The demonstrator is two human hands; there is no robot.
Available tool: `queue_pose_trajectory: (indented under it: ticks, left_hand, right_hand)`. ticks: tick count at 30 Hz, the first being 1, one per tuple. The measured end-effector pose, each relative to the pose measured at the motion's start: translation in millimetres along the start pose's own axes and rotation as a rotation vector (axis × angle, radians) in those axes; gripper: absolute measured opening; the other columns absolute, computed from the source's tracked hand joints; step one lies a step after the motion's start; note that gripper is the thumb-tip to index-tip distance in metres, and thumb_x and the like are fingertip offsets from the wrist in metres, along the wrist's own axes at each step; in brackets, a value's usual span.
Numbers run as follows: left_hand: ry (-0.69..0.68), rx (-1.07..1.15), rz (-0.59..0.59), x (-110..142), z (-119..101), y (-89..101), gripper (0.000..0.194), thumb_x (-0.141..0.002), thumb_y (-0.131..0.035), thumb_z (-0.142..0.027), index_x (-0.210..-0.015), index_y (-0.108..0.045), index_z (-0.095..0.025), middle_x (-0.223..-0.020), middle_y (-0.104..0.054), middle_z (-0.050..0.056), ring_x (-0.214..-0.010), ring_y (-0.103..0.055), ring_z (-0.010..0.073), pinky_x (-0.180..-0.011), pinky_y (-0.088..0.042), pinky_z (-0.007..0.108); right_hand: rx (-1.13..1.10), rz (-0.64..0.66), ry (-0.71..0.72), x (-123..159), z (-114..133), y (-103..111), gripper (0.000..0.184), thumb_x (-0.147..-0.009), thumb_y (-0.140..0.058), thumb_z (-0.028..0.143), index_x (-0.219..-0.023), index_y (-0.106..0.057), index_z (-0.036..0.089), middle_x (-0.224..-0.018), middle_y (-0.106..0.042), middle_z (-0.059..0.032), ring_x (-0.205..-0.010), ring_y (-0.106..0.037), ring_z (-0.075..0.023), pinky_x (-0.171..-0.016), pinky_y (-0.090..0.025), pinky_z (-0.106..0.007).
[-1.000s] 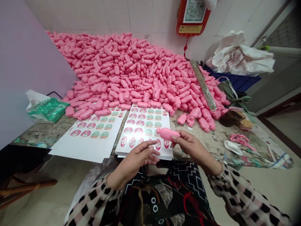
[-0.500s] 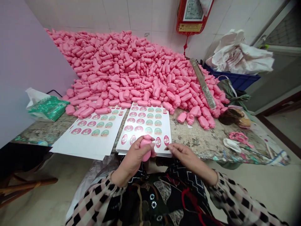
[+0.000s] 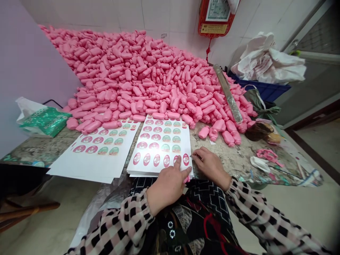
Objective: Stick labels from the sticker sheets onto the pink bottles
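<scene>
A stack of sticker sheets [image 3: 154,168] lies in front of me, printed with rows of round and oval pink and green labels. My left hand [image 3: 170,182] rests on its lower right corner, index finger stretched over the oval stickers. Under that palm a small pink bottle [image 3: 187,179] is held, mostly hidden by the fingers. My right hand [image 3: 208,163] is at the sheet's right edge beside the last oval sticker [image 3: 186,159]. Its thumb and fingertips are pinched together; anything between them is too small to make out.
A large heap of pink bottles [image 3: 127,74] covers the back of the table, with a long bar [image 3: 227,94] across it. More label sheets [image 3: 87,166] lie at left near a green tissue pack [image 3: 46,122]. A blue crate [image 3: 271,91] holds white bags at right.
The pink bottle passed from my right hand to my left. My left hand then moved right onto the sheet corner, while my right hand came down to the sheet's edge.
</scene>
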State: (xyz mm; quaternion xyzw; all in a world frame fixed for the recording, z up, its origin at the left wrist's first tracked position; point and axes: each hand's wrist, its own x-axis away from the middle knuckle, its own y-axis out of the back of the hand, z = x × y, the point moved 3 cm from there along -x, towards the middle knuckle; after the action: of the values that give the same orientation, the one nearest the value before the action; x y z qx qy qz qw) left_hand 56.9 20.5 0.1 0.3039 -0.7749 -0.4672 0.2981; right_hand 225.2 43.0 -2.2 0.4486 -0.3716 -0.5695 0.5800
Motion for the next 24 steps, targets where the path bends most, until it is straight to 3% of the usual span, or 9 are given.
queue_pose_trajectory:
  ticks: [10, 15, 24]
  left_hand:
    - [0.020, -0.094, -0.015, 2.3, -2.1, -8.6, 0.054, -0.084, -0.044, -0.031, -0.137, -0.035, -0.037, -0.149, -0.020, 0.018, -0.087, -0.062, 0.0327, -0.072, -0.044, 0.045]
    - [0.050, -0.069, -0.019, 2.8, -0.4, -14.8, 0.054, -0.085, -0.042, -0.030, -0.138, -0.032, -0.039, -0.151, -0.013, 0.016, -0.084, -0.063, 0.0297, -0.071, -0.044, 0.043]
    - [0.040, -0.193, -0.043, 5.5, -3.6, -13.6, 0.058, -0.085, -0.045, -0.032, -0.139, -0.025, -0.042, -0.149, -0.020, 0.017, -0.081, -0.065, 0.0251, -0.069, -0.048, 0.040]
  right_hand:
    - [-0.075, 0.115, 0.060, -3.8, -3.7, 2.3, 0.022, -0.088, -0.045, 0.034, -0.091, -0.065, 0.024, -0.090, -0.062, -0.0010, -0.081, -0.058, -0.0138, -0.068, -0.038, -0.024]
    - [-0.073, 0.091, 0.063, -1.2, -3.6, 0.8, 0.022, -0.088, -0.045, 0.035, -0.089, -0.065, 0.024, -0.089, -0.062, -0.0006, -0.080, -0.058, -0.0139, -0.066, -0.037, -0.024]
    - [0.049, 0.072, 0.086, -5.5, -1.6, 6.7, 0.022, -0.089, -0.044, 0.032, -0.091, -0.064, 0.023, -0.090, -0.061, -0.0007, -0.081, -0.057, -0.0128, -0.063, -0.035, -0.024]
